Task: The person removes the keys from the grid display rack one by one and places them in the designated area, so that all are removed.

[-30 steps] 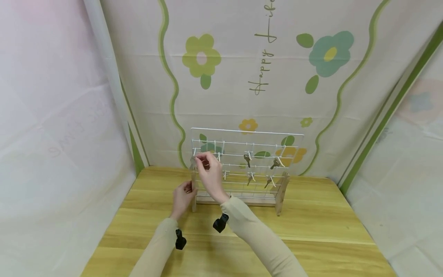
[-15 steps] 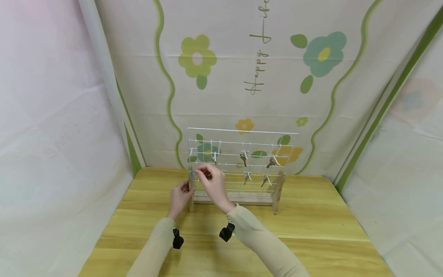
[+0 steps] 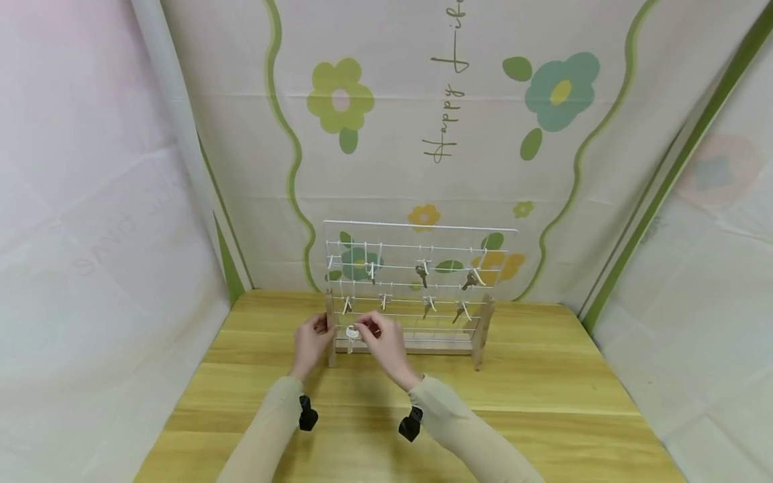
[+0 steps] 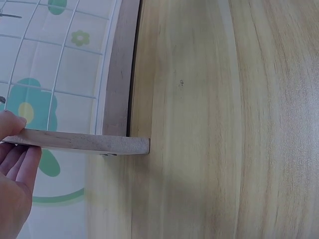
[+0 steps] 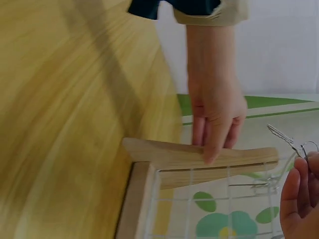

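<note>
Sitting in the middle of the head view: a long yellow wooden table (image 3: pixel 543 402), filling the lower half of the frame. Standing on it near the back edge: a white wire grid rack with brown wooden legs (image 3: pixel 483 332), just above the middle of the frame. Hanging on white hooks in the right part of the rack: a few small dark metal keys (image 3: pixel 421 274).

Holding the rack's left wooden leg (image 3: pixel 329 335): the left hand (image 3: pixel 311 342), just left of the middle of the frame, fingers curling round the leg from the side, thumb pressing on its near face in the left wrist view (image 4: pixel 12 174).

Pinching a small silver metal key (image 3: pixel 351 333): the right hand (image 3: pixel 383 339), in the middle of the frame, thumb and first fingers pressing together on the key's head. Hanging low in front of the rack's bottom rail, between the two hands: that key. Showing at the right edge of the right wrist view: the key's blade (image 5: pixel 283 135), pointing up and left from the fingers.
</note>
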Demonstrator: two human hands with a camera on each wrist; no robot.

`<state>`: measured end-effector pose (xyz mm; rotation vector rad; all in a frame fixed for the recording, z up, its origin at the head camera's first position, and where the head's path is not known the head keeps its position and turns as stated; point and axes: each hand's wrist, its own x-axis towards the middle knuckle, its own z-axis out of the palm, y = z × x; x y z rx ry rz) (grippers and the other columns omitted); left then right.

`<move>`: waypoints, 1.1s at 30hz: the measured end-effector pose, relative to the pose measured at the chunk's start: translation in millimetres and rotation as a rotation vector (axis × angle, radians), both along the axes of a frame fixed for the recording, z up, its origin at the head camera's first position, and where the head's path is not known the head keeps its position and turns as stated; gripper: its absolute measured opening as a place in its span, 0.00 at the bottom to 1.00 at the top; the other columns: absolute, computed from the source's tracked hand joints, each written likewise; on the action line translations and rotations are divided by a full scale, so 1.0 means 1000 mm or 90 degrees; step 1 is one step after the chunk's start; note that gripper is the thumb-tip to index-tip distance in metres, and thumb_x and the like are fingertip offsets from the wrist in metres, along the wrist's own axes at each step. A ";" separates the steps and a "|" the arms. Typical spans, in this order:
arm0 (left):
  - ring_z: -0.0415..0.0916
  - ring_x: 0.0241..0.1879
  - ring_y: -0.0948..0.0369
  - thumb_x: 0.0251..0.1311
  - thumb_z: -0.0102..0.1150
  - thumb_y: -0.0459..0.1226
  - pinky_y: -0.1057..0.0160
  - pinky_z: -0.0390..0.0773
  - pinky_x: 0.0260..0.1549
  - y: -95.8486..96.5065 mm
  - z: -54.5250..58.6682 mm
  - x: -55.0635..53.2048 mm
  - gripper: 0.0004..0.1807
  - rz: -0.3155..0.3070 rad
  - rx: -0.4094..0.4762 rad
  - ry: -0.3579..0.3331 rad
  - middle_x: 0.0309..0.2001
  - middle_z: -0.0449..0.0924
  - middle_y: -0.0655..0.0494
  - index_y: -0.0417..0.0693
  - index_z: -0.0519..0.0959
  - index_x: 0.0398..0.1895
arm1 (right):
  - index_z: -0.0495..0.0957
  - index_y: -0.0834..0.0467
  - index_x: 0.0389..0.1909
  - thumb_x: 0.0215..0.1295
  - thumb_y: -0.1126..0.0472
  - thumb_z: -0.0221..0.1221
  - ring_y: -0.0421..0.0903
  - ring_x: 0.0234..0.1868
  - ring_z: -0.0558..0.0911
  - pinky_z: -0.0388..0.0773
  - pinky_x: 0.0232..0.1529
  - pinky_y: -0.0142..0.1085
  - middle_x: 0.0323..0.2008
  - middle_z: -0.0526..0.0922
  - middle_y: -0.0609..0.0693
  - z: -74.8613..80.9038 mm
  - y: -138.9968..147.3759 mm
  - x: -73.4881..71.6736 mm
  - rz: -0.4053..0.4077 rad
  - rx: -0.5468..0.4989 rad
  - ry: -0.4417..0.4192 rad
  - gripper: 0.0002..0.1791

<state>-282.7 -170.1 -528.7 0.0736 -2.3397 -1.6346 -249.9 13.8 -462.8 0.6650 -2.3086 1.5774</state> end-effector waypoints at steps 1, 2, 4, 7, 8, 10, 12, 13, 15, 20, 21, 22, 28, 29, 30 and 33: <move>0.82 0.52 0.40 0.58 0.65 0.27 0.52 0.86 0.51 0.000 0.000 0.000 0.20 0.000 0.004 -0.006 0.52 0.81 0.30 0.28 0.77 0.54 | 0.83 0.62 0.37 0.67 0.65 0.62 0.46 0.27 0.83 0.78 0.26 0.22 0.31 0.87 0.58 -0.004 0.001 0.000 0.002 0.004 -0.005 0.05; 0.82 0.52 0.41 0.58 0.65 0.27 0.53 0.86 0.51 0.000 0.000 0.000 0.20 -0.001 0.003 -0.009 0.52 0.81 0.31 0.29 0.77 0.54 | 0.83 0.63 0.37 0.67 0.65 0.62 0.47 0.27 0.83 0.78 0.26 0.22 0.31 0.87 0.58 -0.009 0.003 0.000 0.003 0.010 -0.013 0.05; 0.82 0.53 0.41 0.58 0.65 0.28 0.53 0.86 0.52 0.000 0.000 0.000 0.20 -0.003 0.001 -0.008 0.52 0.81 0.31 0.29 0.77 0.54 | 0.84 0.64 0.37 0.66 0.65 0.62 0.49 0.27 0.83 0.78 0.25 0.22 0.31 0.88 0.58 -0.018 0.005 0.001 0.005 0.019 -0.022 0.05; 0.82 0.52 0.42 0.59 0.65 0.28 0.54 0.86 0.51 0.000 0.000 -0.001 0.20 -0.002 0.000 -0.008 0.52 0.82 0.32 0.30 0.78 0.54 | 0.84 0.64 0.37 0.66 0.65 0.62 0.44 0.25 0.82 0.78 0.24 0.22 0.30 0.88 0.56 -0.032 0.008 0.001 0.011 0.045 -0.035 0.05; 0.82 0.52 0.42 0.59 0.65 0.28 0.53 0.86 0.51 0.000 0.000 -0.001 0.19 -0.003 -0.001 -0.007 0.52 0.82 0.32 0.30 0.78 0.54 | 0.84 0.63 0.37 0.66 0.65 0.62 0.41 0.24 0.81 0.77 0.23 0.22 0.29 0.87 0.55 -0.036 0.010 0.001 0.012 0.058 -0.040 0.05; 0.83 0.52 0.42 0.59 0.65 0.28 0.53 0.87 0.51 0.000 -0.001 -0.001 0.19 -0.001 -0.002 -0.008 0.51 0.82 0.32 0.30 0.78 0.54 | 0.84 0.62 0.36 0.66 0.65 0.62 0.36 0.23 0.79 0.76 0.22 0.22 0.28 0.87 0.55 -0.045 0.012 0.002 0.018 0.079 -0.049 0.05; 0.82 0.52 0.42 0.59 0.65 0.28 0.54 0.87 0.50 -0.001 -0.001 -0.001 0.19 -0.002 -0.001 -0.010 0.51 0.82 0.33 0.30 0.78 0.54 | 0.84 0.62 0.36 0.66 0.65 0.62 0.33 0.22 0.77 0.76 0.22 0.22 0.28 0.87 0.54 -0.054 0.013 0.002 0.022 0.101 -0.051 0.04; 0.82 0.52 0.42 0.59 0.65 0.28 0.54 0.87 0.50 -0.001 -0.001 -0.002 0.20 -0.004 0.001 -0.011 0.52 0.82 0.32 0.30 0.78 0.54 | 0.84 0.61 0.36 0.66 0.65 0.62 0.32 0.21 0.76 0.75 0.21 0.22 0.27 0.87 0.54 -0.058 0.014 0.001 0.022 0.111 -0.054 0.04; 0.82 0.53 0.41 0.60 0.64 0.28 0.54 0.87 0.50 -0.001 -0.002 -0.002 0.20 -0.007 0.004 -0.011 0.52 0.81 0.31 0.29 0.77 0.55 | 0.85 0.61 0.35 0.66 0.66 0.62 0.31 0.21 0.76 0.75 0.21 0.22 0.27 0.87 0.53 -0.065 0.015 0.002 0.021 0.126 -0.062 0.04; 0.82 0.53 0.40 0.59 0.64 0.27 0.55 0.87 0.50 -0.001 -0.003 -0.002 0.20 -0.013 0.010 -0.004 0.52 0.80 0.29 0.27 0.76 0.55 | 0.84 0.62 0.34 0.65 0.66 0.63 0.31 0.21 0.74 0.74 0.21 0.22 0.27 0.86 0.54 -0.083 0.016 0.002 0.025 0.145 -0.093 0.03; 0.82 0.53 0.40 0.59 0.64 0.27 0.55 0.87 0.50 -0.001 -0.003 -0.002 0.20 -0.013 0.011 -0.003 0.52 0.80 0.29 0.27 0.76 0.55 | 0.84 0.62 0.35 0.65 0.66 0.63 0.31 0.21 0.74 0.74 0.21 0.22 0.27 0.86 0.54 -0.086 0.016 0.002 0.028 0.149 -0.101 0.03; 0.82 0.53 0.40 0.59 0.64 0.26 0.55 0.87 0.50 -0.001 -0.003 -0.001 0.20 -0.012 0.011 -0.003 0.52 0.81 0.30 0.27 0.77 0.54 | 0.84 0.62 0.35 0.65 0.65 0.63 0.31 0.22 0.73 0.74 0.21 0.22 0.27 0.86 0.54 -0.090 0.016 0.001 0.031 0.153 -0.111 0.04; 0.82 0.52 0.41 0.59 0.64 0.27 0.55 0.87 0.50 -0.001 -0.003 -0.001 0.19 -0.009 0.005 -0.001 0.51 0.82 0.31 0.28 0.77 0.53 | 0.84 0.62 0.35 0.65 0.65 0.63 0.30 0.24 0.73 0.75 0.24 0.22 0.30 0.87 0.54 -0.106 0.014 -0.001 0.049 0.175 -0.147 0.04; 0.82 0.52 0.41 0.59 0.64 0.27 0.55 0.87 0.50 -0.001 -0.004 -0.001 0.19 -0.009 0.004 0.001 0.51 0.82 0.31 0.28 0.77 0.53 | 0.84 0.62 0.34 0.65 0.66 0.63 0.30 0.24 0.74 0.75 0.24 0.22 0.30 0.87 0.54 -0.107 0.013 -0.001 0.052 0.179 -0.141 0.03; 0.82 0.52 0.41 0.59 0.64 0.27 0.55 0.87 0.50 -0.001 -0.004 -0.002 0.19 -0.008 0.001 0.003 0.51 0.82 0.31 0.28 0.77 0.53 | 0.84 0.62 0.33 0.64 0.66 0.63 0.30 0.24 0.74 0.74 0.24 0.22 0.29 0.87 0.54 -0.109 0.013 -0.001 0.053 0.183 -0.141 0.03; 0.83 0.51 0.41 0.58 0.65 0.27 0.55 0.87 0.50 -0.001 -0.004 -0.003 0.19 -0.004 -0.001 0.007 0.51 0.82 0.32 0.29 0.78 0.53 | 0.85 0.62 0.32 0.64 0.67 0.63 0.30 0.23 0.73 0.74 0.23 0.22 0.28 0.87 0.53 -0.111 0.013 -0.001 0.058 0.196 -0.139 0.03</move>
